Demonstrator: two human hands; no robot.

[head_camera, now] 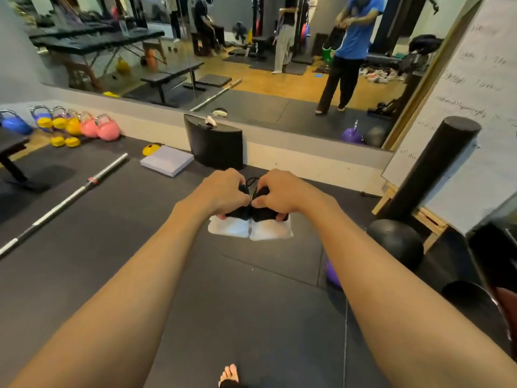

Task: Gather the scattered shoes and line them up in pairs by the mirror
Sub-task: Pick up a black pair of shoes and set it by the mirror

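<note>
I hold two black shoes with white soles side by side in the air, heels toward me. My left hand (223, 193) grips the left shoe (228, 226) by its black upper. My right hand (275, 196) grips the right shoe (272, 231) the same way. The two shoes touch at the middle, and their laces show between my hands. They hang above the dark floor mat (140, 261), short of the mirror (251, 51) on the wall ahead. In the mirror's reflection a heap of scattered shoes (377, 75) lies on the floor far behind me.
A black curved block (215, 144) with a small shoe-like object on top stands against the mirror ledge. A barbell (64, 203) lies at left, kettlebells (84, 127) line the wall, a grey pad (167, 163) lies nearby. A black roller (436, 166), medicine ball (396, 243) and whiteboard (475, 107) stand at right.
</note>
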